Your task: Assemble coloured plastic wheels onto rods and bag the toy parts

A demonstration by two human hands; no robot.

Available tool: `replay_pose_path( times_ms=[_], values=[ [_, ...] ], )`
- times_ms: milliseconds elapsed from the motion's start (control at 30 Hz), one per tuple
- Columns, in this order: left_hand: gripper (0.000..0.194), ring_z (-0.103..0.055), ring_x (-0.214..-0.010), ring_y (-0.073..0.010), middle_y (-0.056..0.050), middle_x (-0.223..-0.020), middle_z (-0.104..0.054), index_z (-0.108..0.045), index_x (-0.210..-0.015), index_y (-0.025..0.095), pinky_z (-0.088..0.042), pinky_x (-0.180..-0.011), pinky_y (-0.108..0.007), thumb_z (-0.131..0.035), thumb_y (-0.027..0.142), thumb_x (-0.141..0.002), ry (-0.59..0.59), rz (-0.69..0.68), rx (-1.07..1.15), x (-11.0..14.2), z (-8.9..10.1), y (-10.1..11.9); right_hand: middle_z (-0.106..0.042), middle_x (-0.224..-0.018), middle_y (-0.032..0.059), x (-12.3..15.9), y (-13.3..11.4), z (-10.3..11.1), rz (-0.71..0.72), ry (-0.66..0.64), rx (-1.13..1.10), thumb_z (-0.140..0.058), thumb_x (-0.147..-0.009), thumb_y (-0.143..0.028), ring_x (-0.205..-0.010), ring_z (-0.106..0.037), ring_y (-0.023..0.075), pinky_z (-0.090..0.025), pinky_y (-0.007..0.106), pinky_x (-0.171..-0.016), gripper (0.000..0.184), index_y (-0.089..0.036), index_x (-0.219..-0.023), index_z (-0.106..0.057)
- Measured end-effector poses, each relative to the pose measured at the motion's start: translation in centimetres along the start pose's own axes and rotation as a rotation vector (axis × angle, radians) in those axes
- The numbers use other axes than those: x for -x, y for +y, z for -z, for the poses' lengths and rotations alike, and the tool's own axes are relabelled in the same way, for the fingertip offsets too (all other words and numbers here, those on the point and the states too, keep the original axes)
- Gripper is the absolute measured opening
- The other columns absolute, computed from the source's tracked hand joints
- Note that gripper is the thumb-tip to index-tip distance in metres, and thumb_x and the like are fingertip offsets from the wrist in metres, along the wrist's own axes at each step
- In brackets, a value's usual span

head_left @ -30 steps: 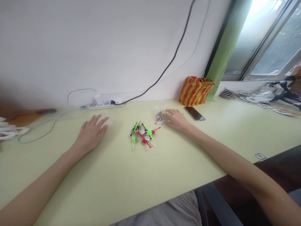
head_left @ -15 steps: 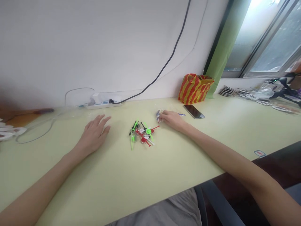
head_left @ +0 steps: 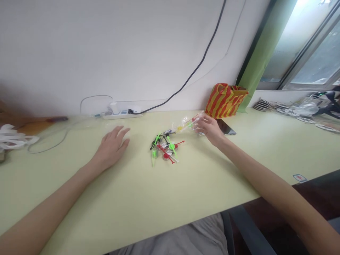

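Note:
My right hand [head_left: 211, 130] pinches one end of a clear plastic bag [head_left: 187, 123], above the table and behind the pile. Red, green, yellow and white small parts show in or against the bag, and its low end reaches toward the pile. In the middle of the table lies a heap of plastic arrow spinners [head_left: 170, 148] in red, green, black and white, with round clear bases on some. To the left of that heap, my left hand [head_left: 113, 147] rests on the tabletop with its fingers apart, holding nothing.
Behind my right hand stand a red-and-yellow striped bag [head_left: 225, 101] and a dark phone [head_left: 225, 126]. A power strip [head_left: 122, 113] with a black cable lies along the wall. White strips [head_left: 16, 138] sit at far left, striped discs [head_left: 262, 105] at far right.
My right hand has lifted the bag off the table and drawn it up to the right, stretching it out. Coloured parts now show along it. My left hand stays put.

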State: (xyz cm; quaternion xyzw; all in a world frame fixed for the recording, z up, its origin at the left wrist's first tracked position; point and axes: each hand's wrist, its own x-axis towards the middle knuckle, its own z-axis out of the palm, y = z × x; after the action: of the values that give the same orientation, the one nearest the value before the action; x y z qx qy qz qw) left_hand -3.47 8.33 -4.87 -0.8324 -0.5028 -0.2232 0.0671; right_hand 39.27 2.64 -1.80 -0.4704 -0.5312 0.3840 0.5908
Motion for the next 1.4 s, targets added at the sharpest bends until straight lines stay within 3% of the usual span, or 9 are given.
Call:
replay_pose_path(
  times_ms=[200, 500, 633, 700, 800, 1067, 1200, 1300, 1400],
  values=[
    [0.059, -0.036, -0.154, -0.0367, -0.015, -0.165, -0.041, -0.045, -0.154, 0.024, -0.03, -0.123, -0.058, -0.027, 0.051, -0.105, -0.01, -0.004, -0.002, 0.0, 0.1, 0.2, -0.075, -0.099, 0.0071, 0.0, 0.9, -0.2, -0.12, -0.02, 0.03, -0.076, -0.077, -0.038, -0.076, -0.071, 0.0171, -0.049, 0.024, -0.054, 0.035, -0.022, -0.104, -0.061],
    [0.06, -0.037, -0.153, -0.0351, -0.015, -0.165, -0.041, -0.044, -0.154, 0.023, -0.029, -0.124, -0.055, -0.027, 0.051, -0.105, -0.034, -0.032, 0.024, 0.0, -0.4, 0.5, -0.077, -0.105, 0.0099, -0.3, -0.4, -0.5, 0.029, 0.004, 0.269, -0.062, -0.092, -0.044, -0.067, -0.071, 0.0168, -0.041, 0.023, -0.045, 0.048, -0.021, -0.134, -0.057],
    [0.06, -0.038, -0.153, -0.0357, -0.017, -0.164, -0.041, -0.044, -0.154, 0.021, -0.03, -0.124, -0.055, -0.027, 0.051, -0.105, -0.031, -0.043, 0.018, 0.0, -0.5, 0.4, -0.077, -0.092, 0.0103, -1.3, -0.8, -1.4, 0.004, 0.035, 0.38, -0.063, -0.092, -0.052, -0.066, -0.069, 0.0166, -0.042, 0.024, -0.051, 0.039, -0.016, -0.105, -0.07],
    [0.059, -0.037, -0.153, -0.0354, -0.017, -0.164, -0.041, -0.044, -0.155, 0.021, -0.03, -0.124, -0.056, -0.027, 0.05, -0.106, -0.03, -0.045, 0.015, 0.0, -0.4, 0.5, -0.076, -0.087, 0.0096, -2.1, -1.1, -1.6, 0.025, 0.058, 0.416, -0.065, -0.09, -0.046, -0.073, -0.068, 0.0172, -0.046, 0.026, -0.061, 0.032, -0.015, -0.086, -0.072],
    [0.058, -0.035, -0.154, -0.0353, -0.017, -0.166, -0.038, -0.042, -0.156, 0.021, -0.029, -0.124, -0.057, -0.028, 0.048, -0.107, -0.031, -0.046, 0.014, 0.1, -0.1, 0.8, -0.076, -0.087, 0.0077, -3.3, -2.3, -1.8, 0.101, 0.085, 0.455, -0.068, -0.085, -0.035, -0.082, -0.065, 0.0181, -0.047, 0.029, -0.073, 0.022, -0.015, -0.076, -0.073],
    [0.05, -0.044, -0.148, -0.034, -0.015, -0.157, -0.049, -0.047, -0.151, 0.023, -0.033, -0.121, -0.055, -0.031, 0.044, -0.108, 0.15, -0.044, 0.131, 0.1, 1.6, 2.8, -0.07, -0.075, 0.0071, -3.7, -10.8, -1.9, 0.348, -0.022, 0.484, -0.07, -0.087, -0.02, -0.071, -0.061, 0.0155, -0.051, 0.03, -0.067, 0.014, -0.016, -0.074, -0.071],
    [0.047, -0.048, -0.143, -0.0319, -0.014, -0.15, -0.054, -0.052, -0.146, 0.023, -0.034, -0.12, -0.052, -0.035, 0.044, -0.108, 0.22, -0.059, 0.24, 0.3, 2.5, 4.3, -0.069, -0.08, 0.0061, -2.7, -12.0, -2.1, 0.38, 0.078, 0.301, -0.07, -0.091, -0.03, -0.07, -0.063, 0.0151, -0.051, 0.029, -0.063, 0.016, -0.02, -0.08, -0.066],
    [0.044, -0.053, -0.137, -0.0303, -0.012, -0.141, -0.061, -0.06, -0.138, 0.023, -0.035, -0.118, -0.05, -0.041, 0.048, -0.107, 0.222, -0.071, 0.389, 0.5, 3.1, 6.2, -0.068, -0.088, 0.0036, -1.0, -9.4, -3.7, 0.308, 0.17, -0.023, -0.069, -0.092, -0.044, -0.075, -0.067, 0.0157, -0.052, 0.028, -0.062, 0.022, -0.024, -0.089, -0.061],
    [0.041, -0.056, -0.129, -0.0302, -0.009, -0.127, -0.07, -0.073, -0.119, 0.025, -0.037, -0.116, -0.049, -0.051, 0.055, -0.102, 0.165, -0.096, 0.562, 1.0, 3.6, 8.8, -0.067, -0.09, 0.0012, 1.7, -5.5, -6.6, 0.115, 0.244, -0.369, -0.073, -0.088, -0.045, -0.083, -0.071, 0.0179, -0.054, 0.03, -0.067, 0.029, -0.026, -0.089, -0.051]
  ],
)
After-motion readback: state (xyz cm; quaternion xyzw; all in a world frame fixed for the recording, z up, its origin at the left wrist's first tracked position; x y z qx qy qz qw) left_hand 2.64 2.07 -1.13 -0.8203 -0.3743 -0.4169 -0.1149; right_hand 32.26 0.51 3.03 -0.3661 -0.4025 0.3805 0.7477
